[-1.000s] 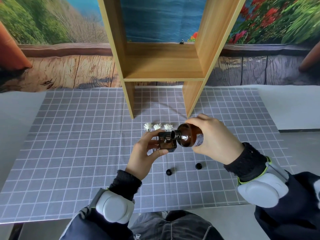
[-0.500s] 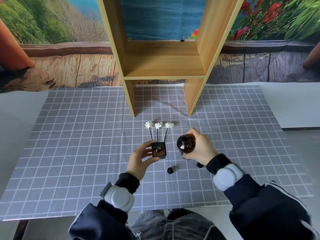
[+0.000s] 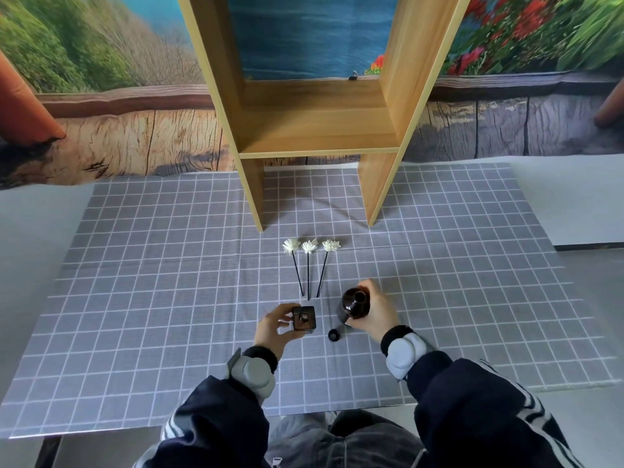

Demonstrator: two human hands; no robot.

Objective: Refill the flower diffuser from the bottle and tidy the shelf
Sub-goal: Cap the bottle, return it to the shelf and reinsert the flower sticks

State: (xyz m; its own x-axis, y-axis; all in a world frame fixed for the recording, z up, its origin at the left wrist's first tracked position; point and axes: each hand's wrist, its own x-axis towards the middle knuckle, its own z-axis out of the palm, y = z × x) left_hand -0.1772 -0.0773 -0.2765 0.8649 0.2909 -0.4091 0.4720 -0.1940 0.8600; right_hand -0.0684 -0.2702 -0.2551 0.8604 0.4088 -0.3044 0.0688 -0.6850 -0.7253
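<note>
A small square brown diffuser jar (image 3: 304, 319) stands upright and uncapped on the grey checked cloth (image 3: 152, 298). My left hand (image 3: 275, 327) grips it from the left. Just right of it the round brown refill bottle (image 3: 354, 303) stands upright with its mouth uncovered, and my right hand (image 3: 373, 310) is wrapped around its right side. Three white flower reeds (image 3: 309, 265) with black stems lie on the cloth beyond the jar. One black cap (image 3: 333, 335) lies between my hands; a second cap is hidden.
A wooden shelf unit (image 3: 317, 130) stands on the far part of the cloth, its lower board bare. A printed garden backdrop hangs behind it. White tabletop shows on both sides of the cloth.
The bottle was tipped over the jar a second ago; it now stands upright on the cloth to the jar's right. Both hands have come down lower and nearer to me.
</note>
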